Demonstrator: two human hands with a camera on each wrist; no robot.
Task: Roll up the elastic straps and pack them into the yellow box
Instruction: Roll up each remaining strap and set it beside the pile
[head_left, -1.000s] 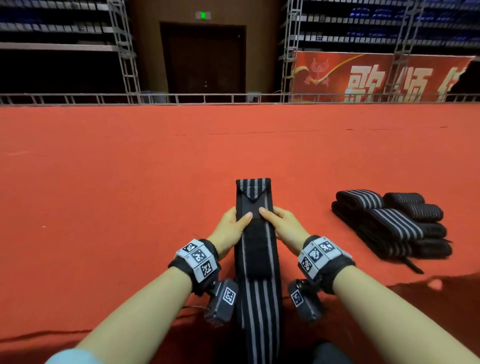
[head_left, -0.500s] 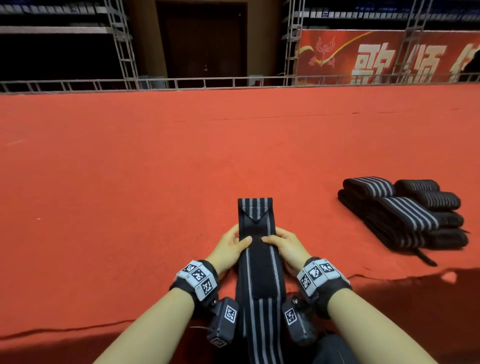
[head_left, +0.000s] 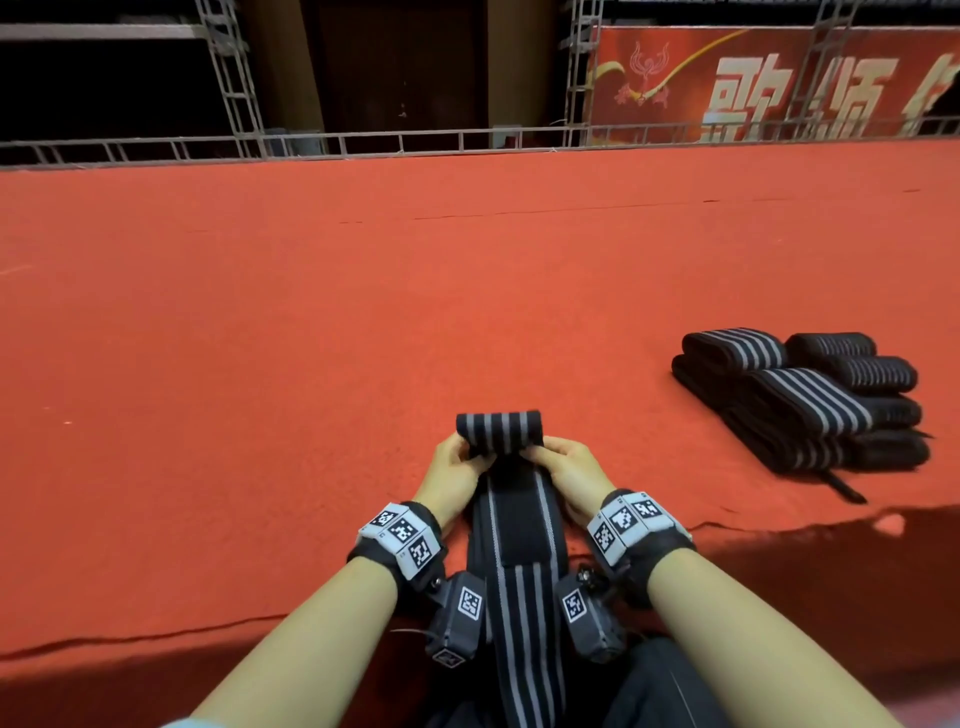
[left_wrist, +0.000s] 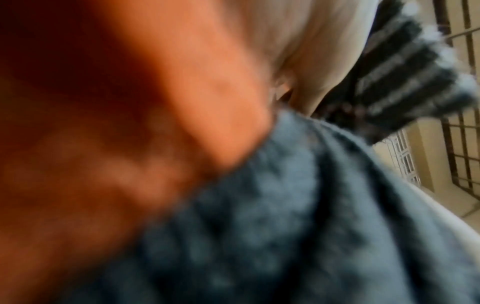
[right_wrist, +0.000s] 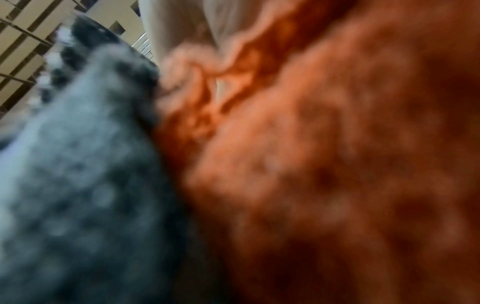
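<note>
- Red carpet (head_left: 260, 364) runs wide and flat to a metal railing (head_left: 363, 140) and a red banner (head_left: 779, 83) at the far edge; no yellow box shows in any view.
- Strap in hand (head_left: 511, 525): black with grey stripes, lying on the carpet between the forearms and trailing back toward the body.
- Its far end is turned over into a short first fold (head_left: 498, 430), raised just off the carpet.
- Left hand (head_left: 451, 475) pinches the left edge of that fold, thumb on top, fingers curled under.
- Right hand (head_left: 566, 470) pinches the right edge the same way. Both hands are closed on the strap.
- Wrist views are blurred: carpet, dark weave and a bit of striped end, nothing on finger placement.
- Pile of other straps (head_left: 800, 400) sits well apart to the right, folded or rolled, one tail sticking out toward the near side.
- Judgement: the roll has only just begun and nearly the whole strap remains flat.
- To do it well: keep both pinches level so the edges stack square. If one side leads, the roll will likely cone.
- Tuck the first turn tight; a loose core probably gives a fat roll that springs open.
- Roll toward the body, with light tension on the flat part.
- Elastic will likely want to unwind, so hold the finished roll until it is packed.
</note>
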